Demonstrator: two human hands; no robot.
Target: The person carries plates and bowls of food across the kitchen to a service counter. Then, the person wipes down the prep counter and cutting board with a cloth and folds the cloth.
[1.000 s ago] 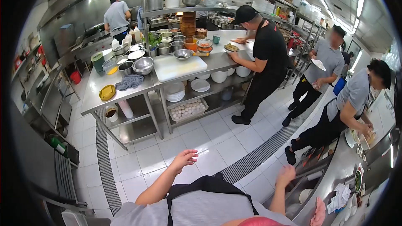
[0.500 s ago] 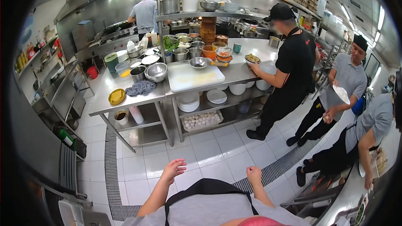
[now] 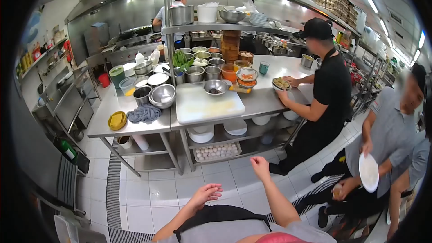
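Note:
My left hand (image 3: 208, 195) is held low over the tiled floor, its fingers loosely spread and nothing in them. Further forward and to the right, my right hand (image 3: 260, 167) is curled closed, and no object shows in it. Neither hand touches anything. Ahead of both stands a steel counter (image 3: 164, 123) with a white cutting board (image 3: 189, 110) on it. A metal bowl (image 3: 216, 87) sits on the board. A grey cloth (image 3: 144, 113) and a yellow container (image 3: 117, 120) lie to the board's left.
Several metal containers (image 3: 195, 74) line the counter's back. A tray of eggs (image 3: 218, 151) sits on the lower shelf. One person in black (image 3: 330, 81) handles a food bowl (image 3: 281, 83) at the right. Close on my right, a person in grey carries a white plate (image 3: 369, 173).
The counter looks nearer. My right hand has swung forward, and my left hand has shifted right and down in view. The person with the plate has come closer on the right.

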